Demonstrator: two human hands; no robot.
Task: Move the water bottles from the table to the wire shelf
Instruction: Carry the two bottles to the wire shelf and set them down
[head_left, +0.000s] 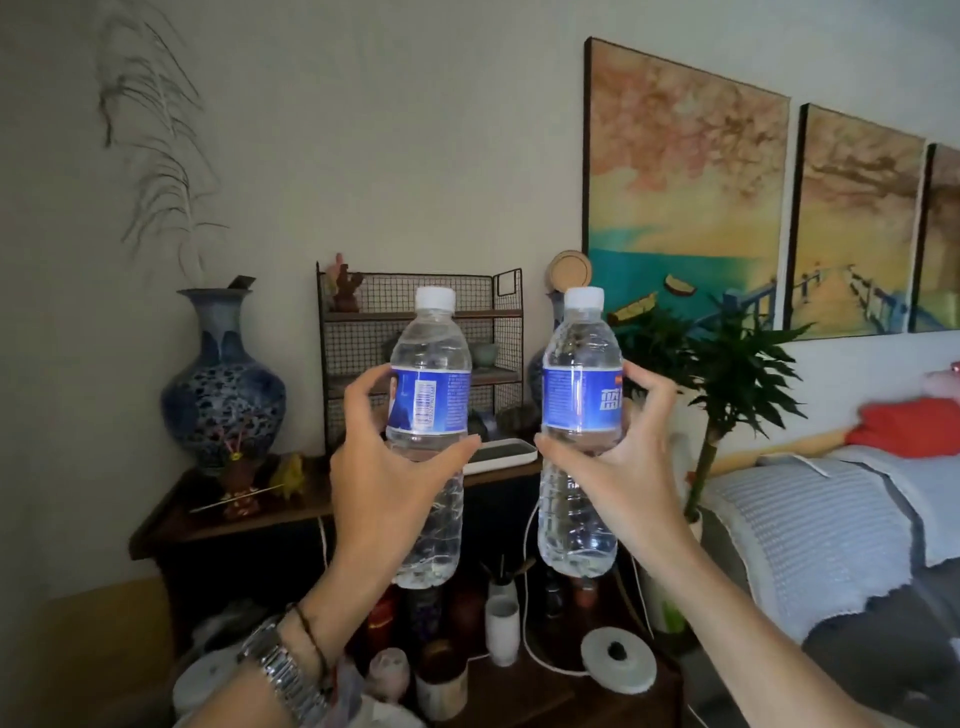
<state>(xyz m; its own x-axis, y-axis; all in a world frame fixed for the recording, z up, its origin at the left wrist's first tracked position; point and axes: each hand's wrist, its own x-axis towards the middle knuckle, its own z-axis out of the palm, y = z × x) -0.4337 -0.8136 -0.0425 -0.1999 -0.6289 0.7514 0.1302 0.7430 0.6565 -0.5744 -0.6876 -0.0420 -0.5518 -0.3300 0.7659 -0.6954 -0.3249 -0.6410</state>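
Observation:
I hold two clear water bottles with white caps and blue labels upright in the air. My left hand (384, 467) grips the left bottle (430, 364) around its middle. My right hand (623, 457) grips the right bottle (579, 364) the same way. Behind them a black wire shelf (358, 343) with wooden boards stands on a dark wooden side table (208, 519) against the wall. The bottles hide part of the shelf's front; small figures and a cup sit on its levels.
A large blue-and-white vase (223, 395) stands left of the shelf. A white tray (501, 453) lies at the shelf's foot. A green potted plant (727, 374) and a bed with a pale blanket (810, 519) are to the right. Jars and cups crowd the low table (613, 691) below.

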